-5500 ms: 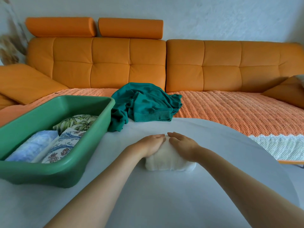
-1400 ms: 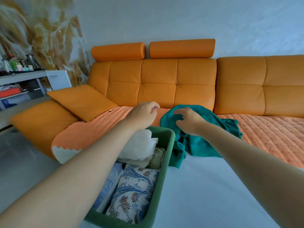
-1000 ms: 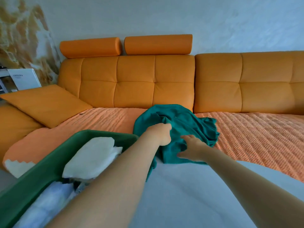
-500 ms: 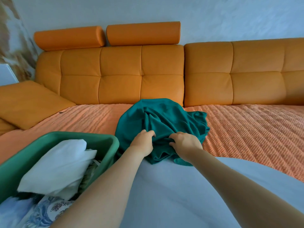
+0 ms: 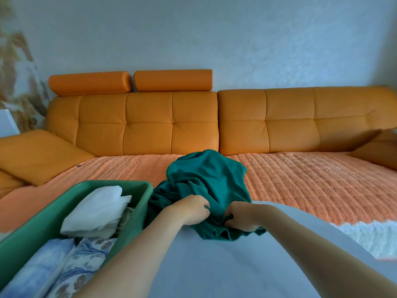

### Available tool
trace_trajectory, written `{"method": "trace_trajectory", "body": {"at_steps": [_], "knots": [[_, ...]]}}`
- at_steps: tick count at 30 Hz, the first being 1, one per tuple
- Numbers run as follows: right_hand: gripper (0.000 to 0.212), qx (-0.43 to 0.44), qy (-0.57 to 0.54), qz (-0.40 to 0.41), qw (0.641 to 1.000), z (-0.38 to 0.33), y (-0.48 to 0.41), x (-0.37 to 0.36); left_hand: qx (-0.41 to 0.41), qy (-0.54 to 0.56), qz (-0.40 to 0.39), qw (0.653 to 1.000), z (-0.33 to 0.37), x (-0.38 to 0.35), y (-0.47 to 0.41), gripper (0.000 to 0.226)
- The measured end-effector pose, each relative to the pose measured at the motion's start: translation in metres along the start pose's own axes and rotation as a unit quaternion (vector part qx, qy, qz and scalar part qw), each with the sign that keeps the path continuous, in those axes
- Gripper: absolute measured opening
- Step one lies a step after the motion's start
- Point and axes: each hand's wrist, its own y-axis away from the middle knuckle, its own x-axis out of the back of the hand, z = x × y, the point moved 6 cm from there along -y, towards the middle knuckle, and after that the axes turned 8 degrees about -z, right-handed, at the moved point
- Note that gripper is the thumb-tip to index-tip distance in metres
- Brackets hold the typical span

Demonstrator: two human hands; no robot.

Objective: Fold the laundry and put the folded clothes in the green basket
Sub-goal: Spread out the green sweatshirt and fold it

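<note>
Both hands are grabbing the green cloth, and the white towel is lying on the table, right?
Not quite. The head view shows the white towel lying in the green basket. The left hand and right hand do grip the green cloth.

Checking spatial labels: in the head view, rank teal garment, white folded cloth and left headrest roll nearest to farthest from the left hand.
1. Teal garment, gripped by the left hand.
2. White folded cloth, leftward in the green basket.
3. Left headrest roll, far back atop the sofa.
</note>
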Motion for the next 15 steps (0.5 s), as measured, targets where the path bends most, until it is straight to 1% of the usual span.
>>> {"method": "trace_trajectory", "body": {"at_steps": [4, 6, 8, 10, 11, 12, 13, 14, 15], "knots": [[0.024, 0.014, -0.02, -0.043, 0.999, -0.019, 0.036, -0.034, 0.045, -0.027, -0.065, 0.997, 0.009, -0.028, 0.038, 0.013], [0.024, 0.017, -0.005, -0.076, 0.997, -0.03, 0.052, -0.051, 0.079, -0.033, -0.112, 0.99, 0.009, -0.042, 0.056, 0.012], [0.022, 0.012, -0.01, -0.134, 0.991, -0.038, 0.065, -0.069, 0.118, -0.004, -0.177, 0.977, 0.008, -0.06, 0.074, 0.011], [0.026, 0.007, -0.06, -0.195, 0.979, -0.042, 0.077, -0.083, 0.143, 0.051, -0.267, 0.952, 0.009, -0.083, 0.09, 0.015], [0.027, 0.003, -0.092, -0.21, 0.973, -0.043, 0.082, -0.085, 0.144, 0.066, -0.293, 0.943, 0.011, -0.089, 0.093, 0.02], [0.027, -0.001, -0.119, -0.21, 0.97, -0.042, 0.083, -0.084, 0.137, 0.074, -0.297, 0.942, 0.014, -0.09, 0.096, 0.024], [0.028, -0.006, -0.139, -0.191, 0.972, -0.039, 0.083, -0.078, 0.122, 0.071, -0.277, 0.951, 0.016, -0.085, 0.094, 0.025], [0.029, -0.011, -0.148, -0.15, 0.978, -0.035, 0.081, -0.068, 0.098, 0.062, -0.236, 0.965, 0.018, -0.076, 0.09, 0.025], [0.029, -0.02, -0.137, -0.088, 0.986, -0.03, 0.079, -0.055, 0.065, 0.052, -0.177, 0.981, 0.02, -0.062, 0.084, 0.025]]}}
